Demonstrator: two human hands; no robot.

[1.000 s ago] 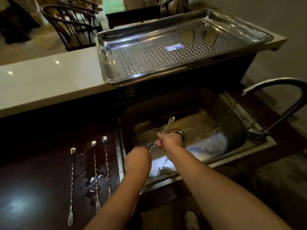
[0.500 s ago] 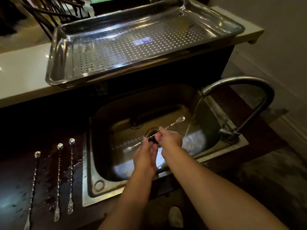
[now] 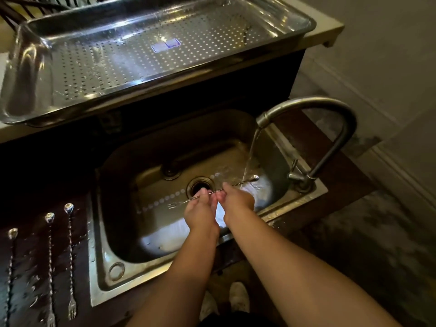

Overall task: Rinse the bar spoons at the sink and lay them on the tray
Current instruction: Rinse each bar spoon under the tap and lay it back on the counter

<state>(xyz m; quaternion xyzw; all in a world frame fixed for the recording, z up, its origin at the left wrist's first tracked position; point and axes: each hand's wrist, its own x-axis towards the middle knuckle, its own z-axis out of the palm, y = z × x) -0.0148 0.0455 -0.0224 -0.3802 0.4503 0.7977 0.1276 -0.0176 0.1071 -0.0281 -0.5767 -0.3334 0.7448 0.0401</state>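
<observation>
Both the left hand (image 3: 200, 212) and right hand (image 3: 237, 199) pinch the thin twisted steel bar spoon (image 3: 213, 191) level, so its bowl sits under the tap's stream (image 3: 250, 156).

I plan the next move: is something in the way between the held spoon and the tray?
Nothing visible blocks it. The thin twisted metal bar spoon is held over the steel sink; the perforated steel tray sits higher behind, its bed bare except a small sticker.

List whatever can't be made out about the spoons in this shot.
Head view only:
- Held bar spoon: mid-handle hidden by the left hand and right hand; its fork end is blurred.
- Leftmost counter spoon: lower end cut off by the bottom edge.
- Cleanliness of the spoons: too small and dim to tell.
</observation>
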